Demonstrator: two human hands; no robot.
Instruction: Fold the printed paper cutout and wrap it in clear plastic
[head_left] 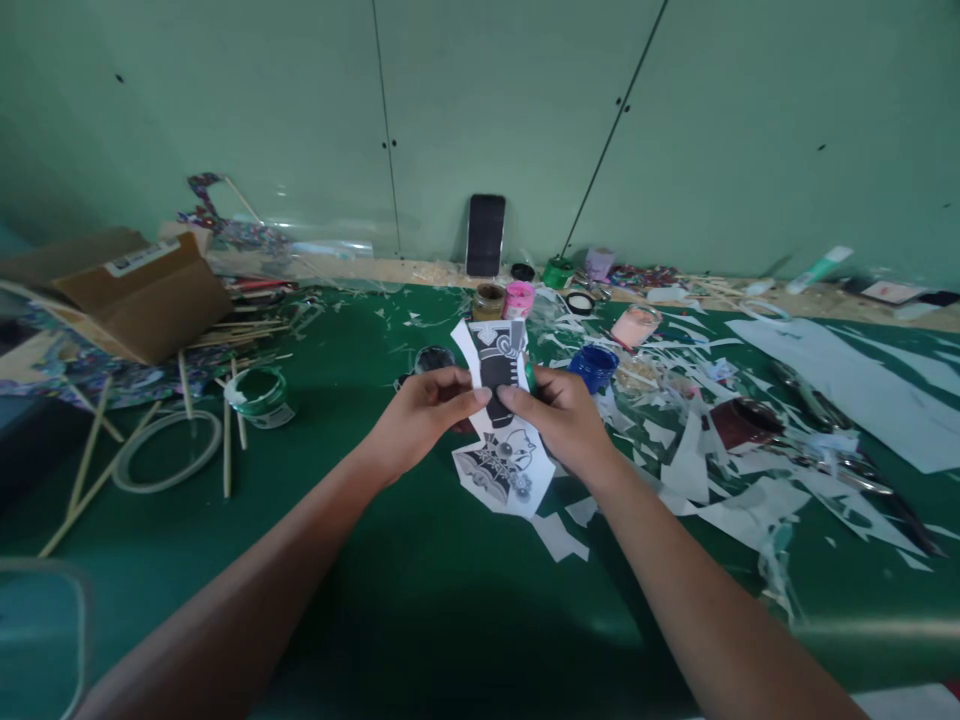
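Both hands are clamped on a printed cut-out (496, 372), the left hand (429, 418) and the right hand (562, 418) each pinching an edge with the thumb on the face, the other fingers partly hidden behind the paper. The cut-out is held up over the worktop (390, 610), showing a dark shape with a bow near its top. Just below it is a second printed piece (506, 475) with a web pattern; whether the two touch, I cannot tell. Behind the cut-out stand a brown jar (489, 303) and a pink jar (519, 300), and farther back a dark phone (486, 235) leans against pale green wall panels (495, 100) with dark seams. The worktop is glossy green, with a bare wood strip (442, 272) along the wall. Right of the cut-out are an open blue jar (592, 368) and many white paper scraps (757, 510), with metal tools (847, 468) too tangled to make out. Left of it are a green jar (260, 400), thin wooden sticks (228, 450) and an open cardboard box (150, 305). A dark jar (435, 358) is partly covered by the left hand, a green thing (530, 377) barely shows beside the right fingers, and far left of the cut-out a pale rim (81, 620) is cut off by the picture's edge.
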